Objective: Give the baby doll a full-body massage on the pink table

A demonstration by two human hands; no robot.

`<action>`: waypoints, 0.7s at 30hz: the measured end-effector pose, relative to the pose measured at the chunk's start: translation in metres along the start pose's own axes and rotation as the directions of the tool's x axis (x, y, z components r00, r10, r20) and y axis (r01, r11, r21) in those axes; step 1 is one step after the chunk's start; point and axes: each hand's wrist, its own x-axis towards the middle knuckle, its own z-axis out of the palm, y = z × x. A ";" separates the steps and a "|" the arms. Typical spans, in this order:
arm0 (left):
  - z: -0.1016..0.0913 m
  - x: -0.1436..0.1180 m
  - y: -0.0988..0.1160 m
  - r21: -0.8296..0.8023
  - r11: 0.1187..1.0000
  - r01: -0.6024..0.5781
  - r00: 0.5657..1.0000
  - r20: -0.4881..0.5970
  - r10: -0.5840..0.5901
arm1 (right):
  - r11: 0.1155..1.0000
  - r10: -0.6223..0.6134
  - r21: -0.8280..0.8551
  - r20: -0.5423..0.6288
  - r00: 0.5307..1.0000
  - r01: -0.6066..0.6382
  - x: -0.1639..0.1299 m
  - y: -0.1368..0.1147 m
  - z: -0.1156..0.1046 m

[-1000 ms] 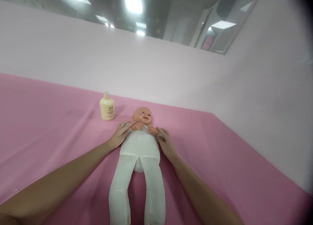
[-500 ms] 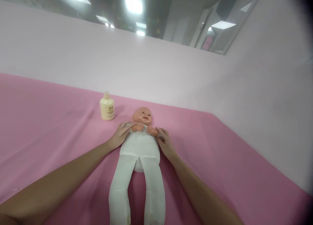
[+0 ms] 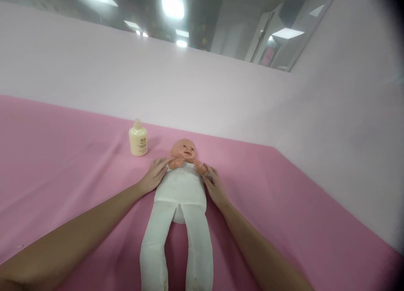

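A baby doll with a white cloth body lies on its back, its head towards the wall and its legs towards me. My left hand is around the doll's arm at the left, fingers laid over it near the shoulder. On the other side, my right hand grips the doll's right-hand arm from outside, its fingers curled and partly hidden. Both small doll hands rest bent up on the chest below the chin. A cream pump bottle stands upright behind my left hand, apart from it.
The doll and bottle rest on a pink sheet with soft creases at the left. A pale wall rises behind and at the right. Above it, a mirror or glass panel reflects ceiling lights.
The doll's hands have shifted up a little towards its chin, with the right-hand one tilting upward. My hands have barely moved; the bottle is unmoved.
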 end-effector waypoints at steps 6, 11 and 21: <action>-0.001 -0.001 0.000 -0.031 0.999 0.022 1.000 -0.014 -0.022 | 0.993 0.066 0.098 -0.051 0.996 -0.061 0.002 0.003 -0.002; 0.002 -0.003 -0.003 -0.154 0.986 0.071 0.987 -0.130 -0.091 | 0.972 0.029 0.233 -0.065 0.997 -0.013 0.003 0.008 -0.002; 0.001 0.004 -0.024 -0.621 0.749 0.229 0.805 -0.312 -0.505 | 0.771 0.432 0.607 -0.274 0.859 -0.193 0.014 0.016 -0.006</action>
